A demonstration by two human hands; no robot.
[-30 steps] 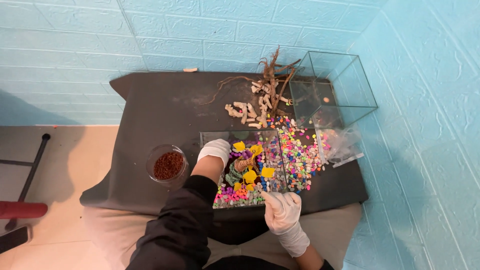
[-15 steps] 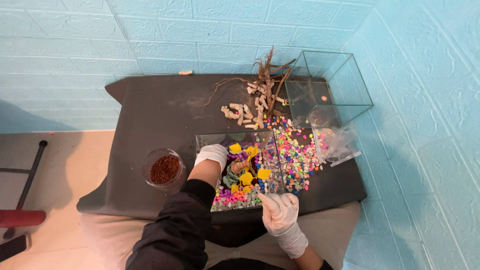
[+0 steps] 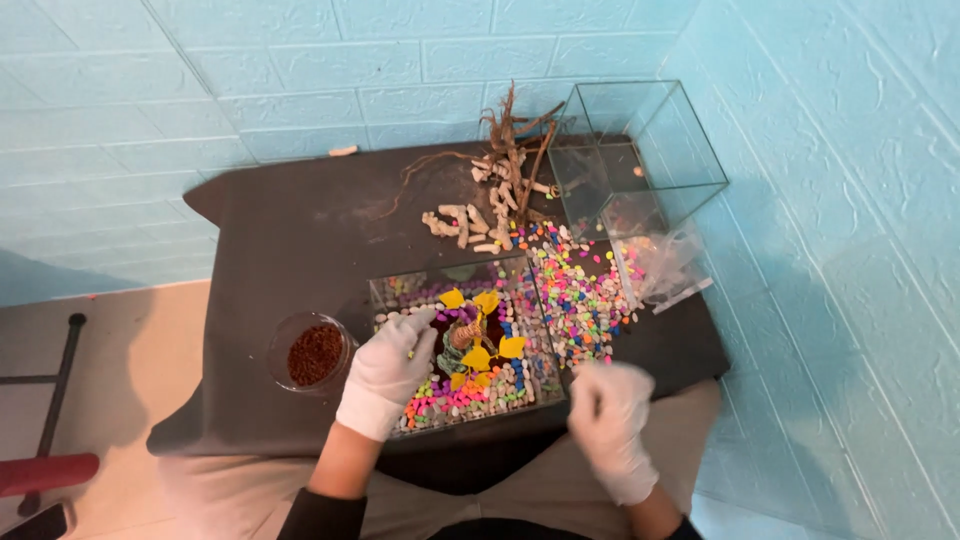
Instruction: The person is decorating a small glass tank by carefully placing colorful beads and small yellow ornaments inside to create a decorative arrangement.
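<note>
Right hand now withdrawn from the glass tank, sitting blurred just outside its near right corner, left hand shifted slightly down along the tank's left wall, fingers over the coloured pebbles, camera view drifted marginally.

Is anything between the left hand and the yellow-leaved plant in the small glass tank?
Nothing visible. The left hand reaches over the glass tank wall, fingertips just beside the plant; only coloured gravel lies beneath. The right hand is off to the side.
</note>
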